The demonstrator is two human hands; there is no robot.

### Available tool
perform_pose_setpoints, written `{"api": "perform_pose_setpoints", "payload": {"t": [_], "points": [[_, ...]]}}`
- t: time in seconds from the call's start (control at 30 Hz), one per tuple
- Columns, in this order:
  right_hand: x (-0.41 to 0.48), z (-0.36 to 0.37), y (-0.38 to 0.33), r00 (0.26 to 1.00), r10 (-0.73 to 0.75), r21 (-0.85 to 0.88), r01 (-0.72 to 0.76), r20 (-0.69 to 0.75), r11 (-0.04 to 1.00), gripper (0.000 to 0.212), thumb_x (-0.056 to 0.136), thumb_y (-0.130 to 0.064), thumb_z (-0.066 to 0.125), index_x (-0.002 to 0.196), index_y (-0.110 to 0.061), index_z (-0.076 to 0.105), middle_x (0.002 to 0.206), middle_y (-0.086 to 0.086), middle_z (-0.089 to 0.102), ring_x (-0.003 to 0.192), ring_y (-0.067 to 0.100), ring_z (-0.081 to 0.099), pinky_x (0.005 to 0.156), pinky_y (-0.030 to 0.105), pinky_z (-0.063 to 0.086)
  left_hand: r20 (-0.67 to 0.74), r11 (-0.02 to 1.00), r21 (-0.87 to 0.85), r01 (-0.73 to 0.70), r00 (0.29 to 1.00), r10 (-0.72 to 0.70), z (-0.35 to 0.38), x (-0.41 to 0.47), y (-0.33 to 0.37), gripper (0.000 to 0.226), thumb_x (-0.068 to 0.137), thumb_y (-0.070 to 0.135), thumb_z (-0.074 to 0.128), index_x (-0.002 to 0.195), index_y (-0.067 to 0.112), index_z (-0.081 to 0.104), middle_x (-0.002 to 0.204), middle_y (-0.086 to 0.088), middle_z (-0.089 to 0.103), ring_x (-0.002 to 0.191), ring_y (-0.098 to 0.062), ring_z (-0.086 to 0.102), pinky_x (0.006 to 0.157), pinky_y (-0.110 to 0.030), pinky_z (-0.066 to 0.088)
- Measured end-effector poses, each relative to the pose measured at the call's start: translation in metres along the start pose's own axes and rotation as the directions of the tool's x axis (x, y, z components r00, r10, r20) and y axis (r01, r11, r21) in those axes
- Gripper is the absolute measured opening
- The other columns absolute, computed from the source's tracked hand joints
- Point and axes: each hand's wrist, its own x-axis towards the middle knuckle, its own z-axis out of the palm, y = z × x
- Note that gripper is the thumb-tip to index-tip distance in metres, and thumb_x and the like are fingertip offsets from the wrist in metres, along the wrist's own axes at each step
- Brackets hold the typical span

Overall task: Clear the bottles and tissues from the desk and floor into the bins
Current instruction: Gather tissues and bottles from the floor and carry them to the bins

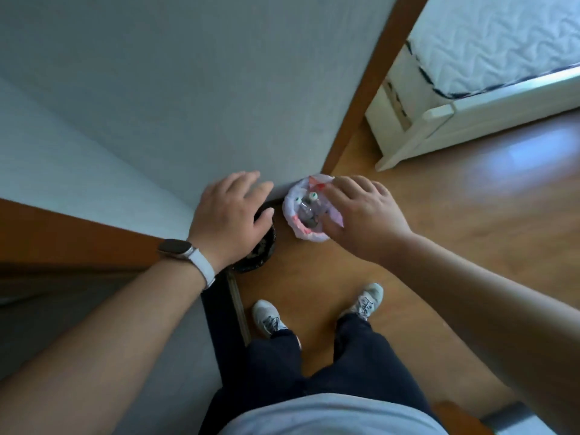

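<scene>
Both hands over two floor bins, bottles already in the bag-lined bin.
Bag-lined bin (290, 215) stands on the wood floor (439, 221) against the wall corner; clear bottles (306, 210) with white-green caps stand inside it. Right hand (364, 211) hovers over the bin's right rim, fingers (345, 183) loosely spread, holding nothing. Left hand (230, 215) is just left of the bin, fingers (248, 180) straight and spread, empty, hovering over a black bin (262, 251) that sits touching or just beside the bag-lined bin; its contents are mostly hidden, can't tell. Watch (175, 248) with a white strap on the left wrist. Person's shoes (266, 317) on the floor near the bin on the camera side. White bed (470, 73) well apart, beyond the bin to the right.
</scene>
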Motion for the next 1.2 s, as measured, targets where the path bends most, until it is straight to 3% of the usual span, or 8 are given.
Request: {"api": "perform_pose_setpoints", "payload": {"t": [0.07,0.23,0.37,0.57,0.93,1.2], "points": [[-0.016,-0.026,0.018,0.999,0.032,-0.018,-0.032,-0.028,0.999,0.051,0.088,-0.052,0.040,0.121,-0.019,0.061,0.122,0.003,0.060,0.114,0.028,0.054,0.095,0.041,0.041,-0.040,0.998,0.018,-0.063,0.997,0.064,-0.014,0.016,0.026,0.042,0.086,0.036,0.054,0.120,0.013,0.065,0.126,-0.013,0.062,0.114,-0.035,0.057,0.089,-0.045,0.045],[-0.051,-0.079,0.081,0.986,0.108,-0.051,-0.115,-0.127,0.992,0.041,0.090,-0.049,0.053,0.119,-0.021,0.059,0.121,0.002,0.059,0.117,0.030,0.053,0.097,0.043,0.042,-0.100,0.975,0.043,-0.218,0.970,0.222,-0.040,0.062,0.097,0.042,0.083,0.036,0.056,0.117,0.013,0.067,0.121,-0.014,0.065,0.110,-0.035,0.060,0.088,-0.043,0.047],[-0.079,-0.119,0.137,0.970,0.176,-0.059,-0.188,-0.168,0.980,0.050,0.089,-0.054,0.042,0.125,-0.023,0.057,0.127,0.002,0.057,0.122,0.029,0.050,0.101,0.044,0.040,-0.112,0.955,0.051,-0.291,0.949,0.295,-0.054,0.105,0.160,0.040,0.083,0.033,0.060,0.118,0.015,0.067,0.121,-0.012,0.064,0.111,-0.032,0.059,0.088,-0.044,0.047],[-0.125,-0.162,0.237,0.928,0.273,-0.052,-0.295,-0.254,0.954,0.050,0.087,-0.052,0.044,0.125,-0.022,0.058,0.128,0.004,0.057,0.124,0.028,0.048,0.104,0.043,0.036,-0.130,0.911,0.047,-0.410,0.901,0.413,-0.062,0.174,0.267,0.040,0.089,0.038,0.056,0.124,0.019,0.063,0.124,-0.007,0.061,0.117,-0.027,0.055,0.092,-0.046,0.045],[-0.234,-0.213,0.396,0.786,0.450,-0.024,-0.506,-0.424,0.862,0.049,0.086,-0.050,0.046,0.120,-0.020,0.062,0.124,0.005,0.060,0.120,0.029,0.052,0.103,0.043,0.038,-0.133,0.808,0.041,-0.587,0.798,0.587,-0.050,0.276,0.464,0.045,0.087,0.042,0.050,0.124,0.021,0.063,0.124,-0.005,0.060,0.115,-0.027,0.055,0.095,-0.049,0.044],[-0.302,-0.227,0.455,0.622,0.611,0.026,-0.690,-0.491,0.723,0.048,0.084,-0.051,0.048,0.120,-0.021,0.061,0.126,0.002,0.058,0.120,0.026,0.049,0.102,0.039,0.032,-0.137,0.649,0.064,-0.758,0.638,0.758,-0.038,0.328,0.573,0.043,0.090,0.042,0.051,0.126,0.021,0.061,0.127,-0.005,0.060,0.118,-0.028,0.055,0.094,-0.045,0.044]]}}
